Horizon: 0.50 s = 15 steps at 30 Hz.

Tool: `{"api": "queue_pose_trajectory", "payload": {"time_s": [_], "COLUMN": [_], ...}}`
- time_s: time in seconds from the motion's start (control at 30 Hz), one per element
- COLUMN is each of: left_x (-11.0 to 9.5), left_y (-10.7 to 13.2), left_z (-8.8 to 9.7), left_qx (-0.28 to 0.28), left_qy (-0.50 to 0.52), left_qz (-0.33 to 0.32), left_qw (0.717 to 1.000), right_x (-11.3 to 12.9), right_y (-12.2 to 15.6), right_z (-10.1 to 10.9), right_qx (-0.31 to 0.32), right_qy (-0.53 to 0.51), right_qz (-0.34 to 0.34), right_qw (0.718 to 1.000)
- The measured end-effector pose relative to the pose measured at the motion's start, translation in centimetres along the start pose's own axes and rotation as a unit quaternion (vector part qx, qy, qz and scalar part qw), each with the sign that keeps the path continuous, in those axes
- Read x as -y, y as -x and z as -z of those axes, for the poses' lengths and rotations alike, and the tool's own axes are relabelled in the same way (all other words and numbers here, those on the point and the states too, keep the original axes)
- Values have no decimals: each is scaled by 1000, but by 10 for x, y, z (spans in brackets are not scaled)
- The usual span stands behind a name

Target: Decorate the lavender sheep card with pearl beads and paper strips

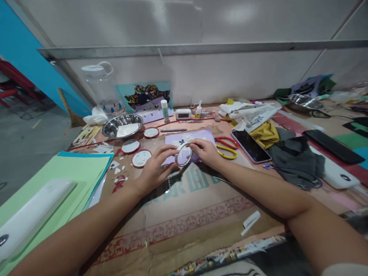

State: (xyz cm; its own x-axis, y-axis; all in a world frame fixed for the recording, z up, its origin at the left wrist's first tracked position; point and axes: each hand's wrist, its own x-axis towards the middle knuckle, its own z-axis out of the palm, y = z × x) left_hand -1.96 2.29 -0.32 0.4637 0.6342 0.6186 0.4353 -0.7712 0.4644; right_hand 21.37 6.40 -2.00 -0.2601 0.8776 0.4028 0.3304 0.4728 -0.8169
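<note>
A thin round ring (184,165), pale and possibly clear in the middle, is held tilted between my two hands. My left hand (158,165) pinches its left side between thumb and fingers. At the upper right of the rim, the fingertips of my right hand (205,151) are closed on it. Just behind and below lies a lilac sheet (205,135) bearing white cut pieces and a small dark blue flower shape (181,142). Red-rimmed round lids (141,158) with small white bits are left of my left hand. Red-handled pliers (228,142) and yellow handles (230,155) lie to the right.
A metal bowl (106,128), glue stick (165,111), small white clock (183,114) and yellow-labelled bottle (198,110) stand at the back. A phone (250,146) and dark cloth (293,161) lie right. Green paper sheets (86,168) carry a white case (37,214) at left.
</note>
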Motion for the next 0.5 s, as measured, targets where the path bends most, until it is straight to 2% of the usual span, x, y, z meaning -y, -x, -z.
{"api": "queue_pose_trajectory", "payload": {"time_s": [0.13,0.23,0.33,0.4,0.5], "left_x": [-8,-9,-5,-2,1], "left_y": [-3,-10,-22,-30,-44], "left_z": [-2,8,28,42,55], "left_qx": [-41,-80,-114,-140,-140], "left_qy": [80,126,125,126,162], "left_qz": [54,72,92,122,190], "left_qw": [994,986,981,974,958], "right_x": [3,11,24,28,22], "right_y": [-3,-14,-28,-33,-31], "right_z": [-1,13,49,80,121], "right_qx": [4,29,65,105,168], "right_qy": [-5,-27,-4,93,245], "right_qz": [-26,-44,-51,-40,-12], "right_qw": [1000,998,997,989,955]}}
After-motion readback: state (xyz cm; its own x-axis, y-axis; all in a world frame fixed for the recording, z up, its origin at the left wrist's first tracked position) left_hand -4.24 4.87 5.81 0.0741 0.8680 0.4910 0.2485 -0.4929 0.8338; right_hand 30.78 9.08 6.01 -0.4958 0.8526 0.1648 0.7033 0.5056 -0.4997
